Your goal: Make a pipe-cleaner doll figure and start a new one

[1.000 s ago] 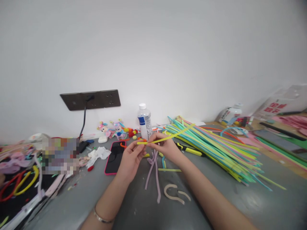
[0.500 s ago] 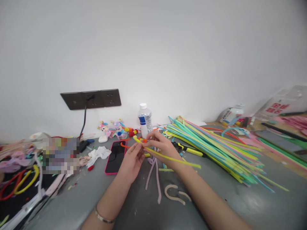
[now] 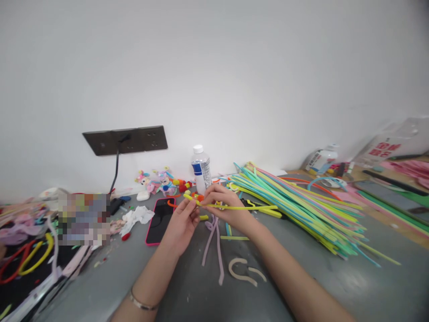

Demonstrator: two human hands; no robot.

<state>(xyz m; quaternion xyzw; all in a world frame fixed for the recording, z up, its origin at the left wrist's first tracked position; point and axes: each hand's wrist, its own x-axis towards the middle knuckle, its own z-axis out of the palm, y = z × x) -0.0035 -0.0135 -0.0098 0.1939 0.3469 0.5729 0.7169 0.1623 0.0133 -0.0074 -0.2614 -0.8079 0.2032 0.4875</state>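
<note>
My left hand [image 3: 181, 223] and my right hand [image 3: 224, 208] meet above the grey table [image 3: 335, 286], both pinched on one long yellow pipe cleaner [image 3: 248, 207]. Its left end sits at my left fingertips beside a small orange piece [image 3: 199, 197]. The free length runs out to the right, roughly level, past my right hand. Under my hands lie lilac pipe cleaners [image 3: 214, 243] and two bent beige pieces [image 3: 241, 272].
A big pile of coloured pipe cleaners [image 3: 301, 205] fills the right side. A pink-cased phone [image 3: 160, 220], crumpled tissue [image 3: 137, 215], a water bottle [image 3: 201, 169] and small toy figures [image 3: 157, 182] stand behind my hands. Bent hoops and clutter lie at the left [image 3: 27, 250].
The yellow pipe cleaner's free end swung from up-right to down-right, then back to about level. Both hands stayed together in nearly the same spot.
</note>
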